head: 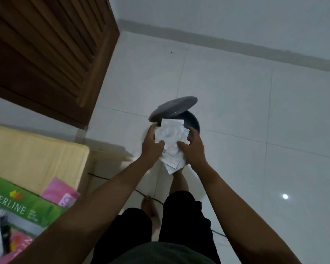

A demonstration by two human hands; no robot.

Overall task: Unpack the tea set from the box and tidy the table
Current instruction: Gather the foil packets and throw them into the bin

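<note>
White wrapping sheets [171,138] clasped between left hand [152,144] and right hand [192,147].

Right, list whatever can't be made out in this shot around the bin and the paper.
Head view only:
- Inside of the dark grey round bin: covered by the crumpled white packing paper and both hands.
- Bin pedal and base: behind the paper and the right hand.
- Left hand fingers: mostly tucked behind the paper.
- Green cardboard box: cut off by the left edge, lettering partial.
- Tea set and table: not visible.
</note>
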